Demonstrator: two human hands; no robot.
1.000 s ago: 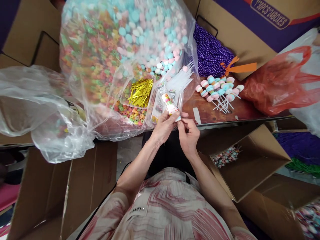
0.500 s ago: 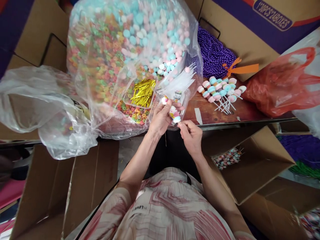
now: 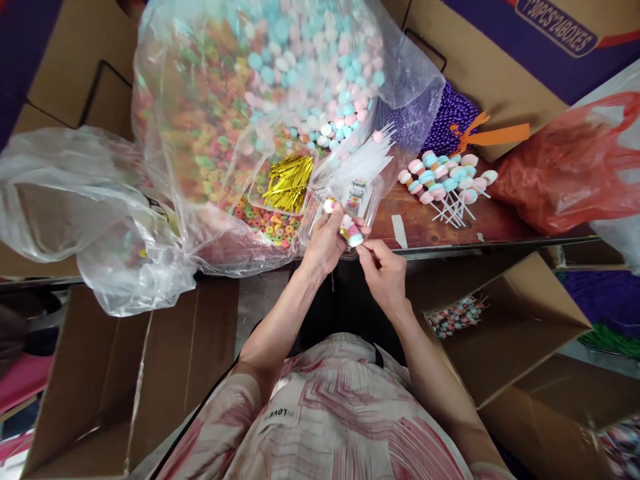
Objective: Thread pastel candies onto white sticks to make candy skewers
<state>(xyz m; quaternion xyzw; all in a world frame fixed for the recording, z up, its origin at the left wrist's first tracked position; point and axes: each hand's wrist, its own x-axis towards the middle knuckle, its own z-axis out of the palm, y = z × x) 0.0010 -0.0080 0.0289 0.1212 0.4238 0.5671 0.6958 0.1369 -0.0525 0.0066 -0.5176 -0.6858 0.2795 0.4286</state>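
Observation:
My left hand (image 3: 324, 244) is closed around a candy skewer (image 3: 349, 231) of pastel sweets wrapped in a clear sleeve, held over a clear plastic tray (image 3: 373, 203). My right hand (image 3: 386, 270) pinches the skewer's lower end just beside it; what sits between those fingertips is too small to name. Gold twist ties (image 3: 288, 183) lie in a second tray to the left, on ring-shaped sweets (image 3: 267, 227). Clear sleeves (image 3: 363, 160) fan out above the hands. Finished pastel skewers (image 3: 443, 183) lie in a pile on the brown table (image 3: 430, 227) to the right.
A big clear bag of coloured and pastel sweets (image 3: 260, 87) fills the table's back. Purple beads (image 3: 447, 117) and orange scissors (image 3: 487, 133) sit behind the pile, with a red plastic bag (image 3: 570, 160) at right. An open carton with wrapped skewers (image 3: 505, 327) stands low right, another carton (image 3: 125, 373) low left.
Both hands have stayed together on the skewer; the left hand has turned it so its top tips lower and closer to the tray. The view has shifted slightly.

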